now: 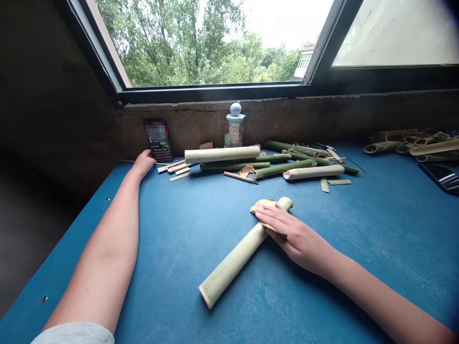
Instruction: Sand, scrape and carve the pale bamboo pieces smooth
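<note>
My left hand [144, 163] stretches to the far left of the table. Its fingers are at the lower left edge of a phone [160, 150], which stands upright near the wall with a keyboard on its screen; the fingertips are partly hidden. My right hand [283, 228] lies over the far end of a pale peeled bamboo tube [233, 263]. Between palm and tube it holds a curled tan sheet of sandpaper [264, 204]. The tube lies slanted on the blue table [168, 282], its near end toward me.
Behind the tube lie another peeled bamboo tube [222, 154], green bamboo pieces [287, 168], a pencil [239, 177] and thin strips [181, 170]. A lidded jar [234, 129] stands by the wall. At right are split bamboo pieces [435, 147] and a dark glossy device [442, 177].
</note>
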### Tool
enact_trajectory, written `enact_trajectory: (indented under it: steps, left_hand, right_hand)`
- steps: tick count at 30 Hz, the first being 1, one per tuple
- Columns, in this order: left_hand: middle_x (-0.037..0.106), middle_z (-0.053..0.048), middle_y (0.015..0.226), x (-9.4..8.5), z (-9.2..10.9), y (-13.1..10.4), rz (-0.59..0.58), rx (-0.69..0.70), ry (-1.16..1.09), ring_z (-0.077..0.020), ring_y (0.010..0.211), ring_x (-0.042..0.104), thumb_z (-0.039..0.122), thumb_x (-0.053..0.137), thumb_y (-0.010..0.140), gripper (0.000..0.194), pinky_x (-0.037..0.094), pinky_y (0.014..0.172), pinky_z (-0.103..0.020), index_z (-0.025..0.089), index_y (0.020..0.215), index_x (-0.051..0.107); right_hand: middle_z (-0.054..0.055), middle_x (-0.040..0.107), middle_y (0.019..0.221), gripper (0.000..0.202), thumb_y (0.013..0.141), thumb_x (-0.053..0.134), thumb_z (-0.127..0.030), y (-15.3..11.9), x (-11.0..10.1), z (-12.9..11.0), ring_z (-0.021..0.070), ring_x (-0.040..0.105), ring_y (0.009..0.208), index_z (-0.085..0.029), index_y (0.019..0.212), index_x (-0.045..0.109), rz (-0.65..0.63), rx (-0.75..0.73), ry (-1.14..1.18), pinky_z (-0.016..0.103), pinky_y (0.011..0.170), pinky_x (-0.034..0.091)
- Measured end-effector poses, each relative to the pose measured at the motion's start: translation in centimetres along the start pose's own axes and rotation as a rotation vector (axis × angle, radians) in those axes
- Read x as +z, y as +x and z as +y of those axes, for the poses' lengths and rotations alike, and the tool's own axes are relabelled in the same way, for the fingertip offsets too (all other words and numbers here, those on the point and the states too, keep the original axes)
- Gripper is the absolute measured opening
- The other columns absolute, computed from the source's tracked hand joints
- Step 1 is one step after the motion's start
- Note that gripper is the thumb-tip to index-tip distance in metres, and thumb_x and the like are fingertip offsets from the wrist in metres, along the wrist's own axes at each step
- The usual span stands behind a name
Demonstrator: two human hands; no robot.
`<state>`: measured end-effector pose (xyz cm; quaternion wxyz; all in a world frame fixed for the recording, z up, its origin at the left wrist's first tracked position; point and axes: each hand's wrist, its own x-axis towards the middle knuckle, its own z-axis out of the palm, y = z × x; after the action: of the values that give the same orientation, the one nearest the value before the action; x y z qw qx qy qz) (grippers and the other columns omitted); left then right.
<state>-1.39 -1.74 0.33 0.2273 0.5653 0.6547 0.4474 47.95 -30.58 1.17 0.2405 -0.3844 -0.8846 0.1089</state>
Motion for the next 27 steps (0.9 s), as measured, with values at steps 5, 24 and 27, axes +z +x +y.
enact_trajectory:
  steps: [5, 24, 27]
  left_hand:
    - [0.072, -0.012, 0.113, 0.2, -0.3, 0.2, -0.02, 0.01, 0.018, -0.0292, 0.11, 0.066, 0.011, 0.067, 0.06, 0.052, 0.052, 0.1, -0.039, 0.013, 0.111, 0.062]
    - [0.07, -0.017, 0.118, 0.2, 0.1, -0.3, 0.015, 0.014, 0.143, -0.0328, 0.111, 0.066, 0.019, 0.067, 0.066, 0.05, 0.051, 0.1, -0.042, 0.011, 0.116, 0.061]
    - [0.07, -0.016, 0.118, 0.3, 0.5, -0.8, 0.045, 0.013, 0.168, -0.0334, 0.112, 0.065, 0.023, 0.068, 0.07, 0.044, 0.05, 0.101, -0.043, 0.013, 0.113, 0.062]
  right_hand:
    - [0.006, 0.055, 0.149, 0.045, 0.105, 0.041, -0.021, 0.1, 0.1, -1.2, 0.0219, 0.044, 0.145, -0.023, 0.149, 0.049, -0.015, -0.036, 0.06, 0.05, 0.124, 0.031]
    - [0.009, 0.061, 0.143, 0.04, 0.104, 0.043, -0.022, -0.1, 0.4, 0.3, 0.0241, 0.049, 0.141, -0.023, 0.142, 0.056, 0.084, 0.026, 0.019, 0.053, 0.123, 0.032]
    - [0.011, 0.064, 0.139, 0.037, 0.103, 0.044, -0.022, -0.2, 0.3, -0.3, 0.0267, 0.051, 0.139, -0.021, 0.137, 0.059, 0.074, 0.017, 0.01, 0.056, 0.122, 0.032]
